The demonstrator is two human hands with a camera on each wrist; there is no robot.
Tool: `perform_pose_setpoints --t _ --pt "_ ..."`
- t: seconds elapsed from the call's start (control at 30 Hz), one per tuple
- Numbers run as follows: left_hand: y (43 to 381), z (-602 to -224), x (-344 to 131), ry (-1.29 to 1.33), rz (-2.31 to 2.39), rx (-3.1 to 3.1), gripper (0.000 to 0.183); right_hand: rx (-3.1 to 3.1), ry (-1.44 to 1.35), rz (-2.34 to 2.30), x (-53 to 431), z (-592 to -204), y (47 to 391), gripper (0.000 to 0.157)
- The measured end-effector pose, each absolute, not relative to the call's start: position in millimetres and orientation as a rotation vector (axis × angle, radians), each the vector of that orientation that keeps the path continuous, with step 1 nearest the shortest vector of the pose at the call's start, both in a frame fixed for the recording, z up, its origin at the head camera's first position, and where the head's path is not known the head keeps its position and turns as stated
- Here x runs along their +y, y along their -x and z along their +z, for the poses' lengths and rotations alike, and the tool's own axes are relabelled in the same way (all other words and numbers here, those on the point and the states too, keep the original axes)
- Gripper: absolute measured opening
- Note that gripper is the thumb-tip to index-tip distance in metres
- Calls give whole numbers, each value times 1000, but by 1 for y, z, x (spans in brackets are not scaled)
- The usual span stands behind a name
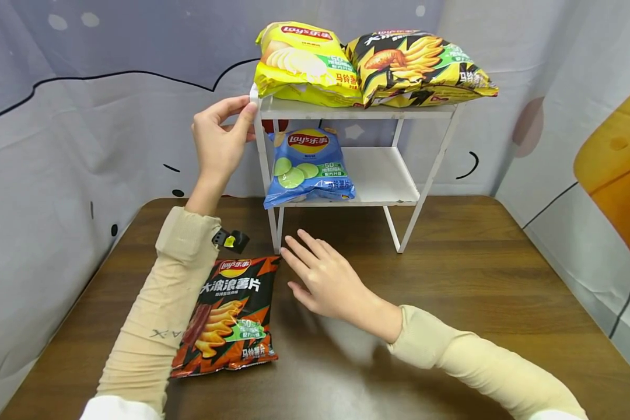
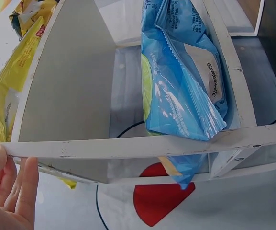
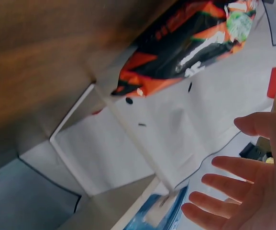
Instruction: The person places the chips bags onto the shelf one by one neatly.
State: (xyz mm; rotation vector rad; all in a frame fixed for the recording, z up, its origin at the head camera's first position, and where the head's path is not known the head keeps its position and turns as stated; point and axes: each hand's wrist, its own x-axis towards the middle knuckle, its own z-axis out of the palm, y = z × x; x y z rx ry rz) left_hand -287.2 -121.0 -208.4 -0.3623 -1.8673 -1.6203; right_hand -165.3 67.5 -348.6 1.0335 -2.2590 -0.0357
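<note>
At the top left corner of a white two-tier rack (image 1: 383, 204), my left hand (image 1: 221, 139) pinches the frame between thumb and fingers. The left wrist view shows the thumb and fingers on either side of the white bar (image 2: 87, 149). My right hand (image 1: 329, 281) hovers over the table in front of the rack, fingers extended and holding nothing. Just left of it lies a black and orange-red bag of potato chips (image 1: 252, 300), partly covered by the left sleeve. A blue chip bag (image 1: 310, 166) leans on the left of the lower shelf.
A yellow chip bag (image 1: 307, 67) and a black and yellow chip bag (image 1: 420, 70) lie side by side on the top shelf. The rack stands on a brown wooden table (image 1: 493, 280), with a patterned grey curtain (image 1: 110, 128) behind.
</note>
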Motion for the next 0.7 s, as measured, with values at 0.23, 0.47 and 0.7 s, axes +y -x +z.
perform_pose_setpoints --t 0.23,0.47,0.7 --pt "285 -207 -121 362 -1632 -1860 30 -2310 -1113 -43 57 -362 152 53" --pt "285 -208 -120 384 -1590 -1859 30 -2337 -1184 -104 47 -372 142 56" --pt "284 -209 -120 360 -1595 -1864 29 -2331 -1254 -149 28 -377 132 60"
